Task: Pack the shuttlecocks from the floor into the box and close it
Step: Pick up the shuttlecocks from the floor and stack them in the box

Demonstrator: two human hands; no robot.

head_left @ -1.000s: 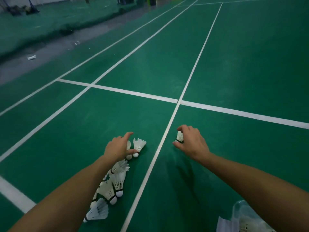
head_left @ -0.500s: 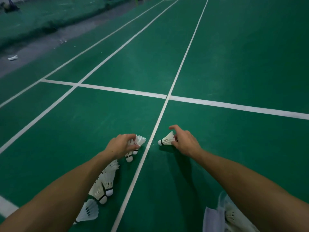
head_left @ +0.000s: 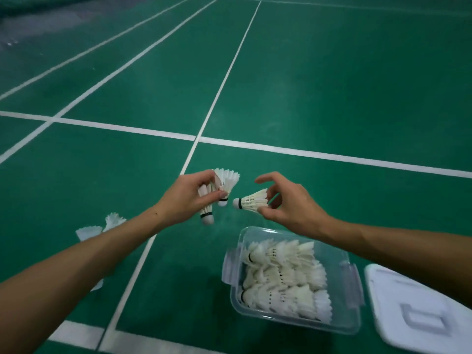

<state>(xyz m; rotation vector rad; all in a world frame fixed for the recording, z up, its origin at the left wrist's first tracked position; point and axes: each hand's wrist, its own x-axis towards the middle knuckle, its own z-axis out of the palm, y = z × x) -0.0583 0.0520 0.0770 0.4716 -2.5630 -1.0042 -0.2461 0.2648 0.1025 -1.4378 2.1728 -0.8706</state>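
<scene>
My left hand (head_left: 187, 198) grips two white shuttlecocks (head_left: 224, 183), corks pointing down, held above the green floor. Just right of it, my right hand (head_left: 286, 204) pinches one shuttlecock (head_left: 251, 201) by its feathers, cork pointing left. Both hands hover just beyond the far rim of the clear plastic box (head_left: 353, 319), which stands open and holds several rows of white shuttlecocks (head_left: 283, 277). More shuttlecocks on the floor (head_left: 115, 221) lie partly hidden behind my left forearm. The white lid (head_left: 413, 310) lies flat to the right of the box.
The floor is a green badminton court with white lines (head_left: 306, 152); one line runs under my left forearm toward me. The box has hinged side clips (head_left: 228, 269).
Both hands have lifted their shuttlecocks off the floor and come toward each other. My view has dropped, bringing the open box and lid into sight.
</scene>
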